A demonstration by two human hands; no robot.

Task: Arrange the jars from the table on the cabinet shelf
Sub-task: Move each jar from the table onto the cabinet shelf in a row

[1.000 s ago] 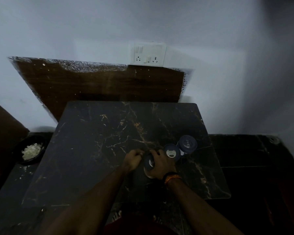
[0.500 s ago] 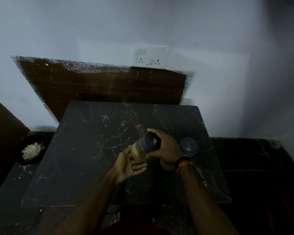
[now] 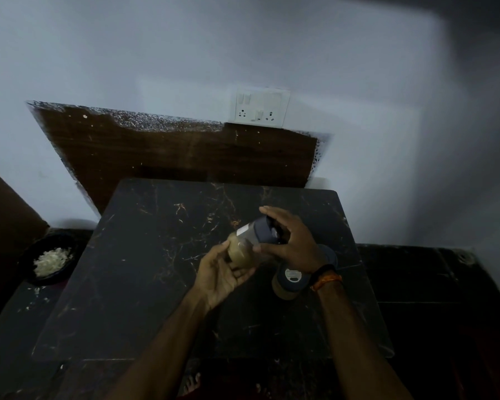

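We cradle the jar base in the left hand, fingers curled beneath to carry its weight. The jar lies tilted above the table. The right hand wraps the lid, fingers clamped for control. A second jar stands just beside, awaiting transfer.

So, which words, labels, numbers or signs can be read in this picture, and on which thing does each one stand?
None can be read.
Held jar: pale label strip, blurred.
Jar standing on the table: round lid sticker, print too small.
Wall socket plate: only switches and holes, no visible text.
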